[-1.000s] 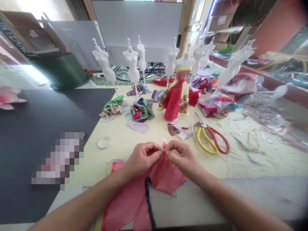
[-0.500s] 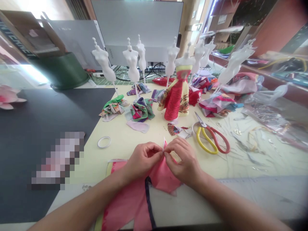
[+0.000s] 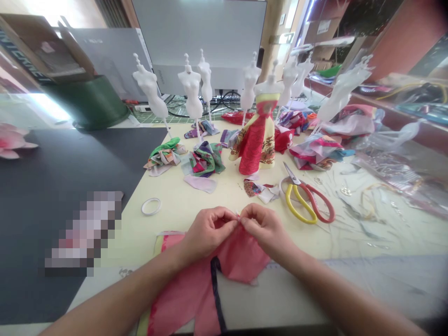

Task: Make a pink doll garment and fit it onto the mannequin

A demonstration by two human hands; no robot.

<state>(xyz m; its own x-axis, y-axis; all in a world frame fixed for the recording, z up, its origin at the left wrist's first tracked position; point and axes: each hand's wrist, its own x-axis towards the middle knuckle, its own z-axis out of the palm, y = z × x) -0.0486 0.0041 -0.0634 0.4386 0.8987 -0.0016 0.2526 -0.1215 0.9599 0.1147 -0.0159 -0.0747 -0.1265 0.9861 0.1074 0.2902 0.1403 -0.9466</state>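
Pink fabric (image 3: 189,291) with a dark strip along one edge and a yellow border at its left side lies at the table's front. Its upper part is raised between my two hands. My left hand (image 3: 212,231) pinches the fabric's top edge between thumb and forefinger. Right beside it, my right hand (image 3: 264,228) pinches the same edge, fingertips almost touching the left ones. Only a tiny bit of cloth shows above the fingertips. Beyond the hands stand yellow-and-red handled scissors (image 3: 308,198), slightly spread, lying flat on the table.
A white ring of tape (image 3: 151,206) lies to the left. Several white mini mannequins (image 3: 191,88) stand at the back, one in a red-and-yellow dress (image 3: 257,140). Fabric scraps (image 3: 206,158) lie around their bases. A dark mat (image 3: 105,163) covers the left, and plastic bags (image 3: 395,172) the right.
The pale pointed tip of cloth that stuck up between my fingers has gone down. My right hand's fingers have curled in closer to the left hand's.
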